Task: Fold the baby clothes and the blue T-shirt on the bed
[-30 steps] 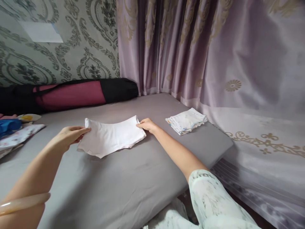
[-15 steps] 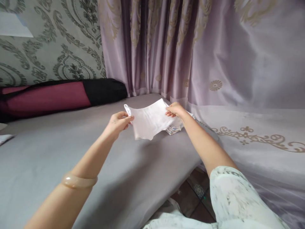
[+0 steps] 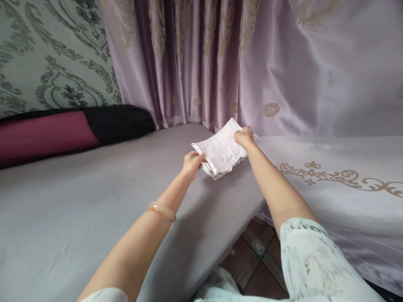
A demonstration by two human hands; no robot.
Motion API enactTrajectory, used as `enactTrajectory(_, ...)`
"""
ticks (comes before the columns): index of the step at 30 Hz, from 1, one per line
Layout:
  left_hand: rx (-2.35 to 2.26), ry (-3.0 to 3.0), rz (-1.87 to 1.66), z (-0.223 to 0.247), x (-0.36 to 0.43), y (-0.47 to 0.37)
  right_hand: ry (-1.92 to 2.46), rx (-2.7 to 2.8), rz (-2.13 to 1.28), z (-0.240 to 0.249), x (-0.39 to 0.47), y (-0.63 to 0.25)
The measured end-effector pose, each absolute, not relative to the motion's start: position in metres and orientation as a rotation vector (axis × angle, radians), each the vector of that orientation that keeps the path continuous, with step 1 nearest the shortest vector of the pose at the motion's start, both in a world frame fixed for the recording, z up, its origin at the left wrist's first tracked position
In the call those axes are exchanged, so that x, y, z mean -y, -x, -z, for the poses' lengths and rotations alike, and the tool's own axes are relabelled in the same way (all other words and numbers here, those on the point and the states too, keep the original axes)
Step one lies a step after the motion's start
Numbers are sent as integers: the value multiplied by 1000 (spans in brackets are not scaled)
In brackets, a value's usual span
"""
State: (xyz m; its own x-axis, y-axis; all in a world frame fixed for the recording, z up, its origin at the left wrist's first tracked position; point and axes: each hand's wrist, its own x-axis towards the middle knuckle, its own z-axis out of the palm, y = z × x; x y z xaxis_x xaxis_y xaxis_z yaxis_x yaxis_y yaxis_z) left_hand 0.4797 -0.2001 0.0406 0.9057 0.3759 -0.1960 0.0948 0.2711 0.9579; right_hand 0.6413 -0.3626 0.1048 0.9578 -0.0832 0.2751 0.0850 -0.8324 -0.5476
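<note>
A white cloth garment (image 3: 222, 147) is spread between my hands, over a small stack of folded cloths (image 3: 209, 171) whose edges show beneath it. My left hand (image 3: 192, 162) pinches the garment's left edge between thumb and fingers. At its upper right edge, my right hand (image 3: 244, 136) grips the same garment, thumb on top. Most of the stack is hidden under the garment.
The stack rests on a bed with a grey sheet (image 3: 94, 201). A maroon and black long bag (image 3: 50, 132) lies along the patterned wall. Purple curtains (image 3: 283, 75) hang behind and at the right. Dark floor tiles (image 3: 255, 260) show below the bed's edge.
Both hands have carried the white garment rightward onto the stack, which was beside it before. The view has shifted a little to the right.
</note>
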Motion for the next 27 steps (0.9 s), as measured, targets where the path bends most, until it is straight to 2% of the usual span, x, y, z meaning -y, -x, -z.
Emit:
enactTrajectory(5,-524,-1282,-161,-21,214,-504,2658,-66,313,-97,364,-645)
enactTrajectory(15,-593,-1294,-153,10,207,-513,2658,-22,255,-65,362,-659)
enactTrajectory(27,-483,-1316,-154,24,207,-509,2657,-139,130,-37,351,-658)
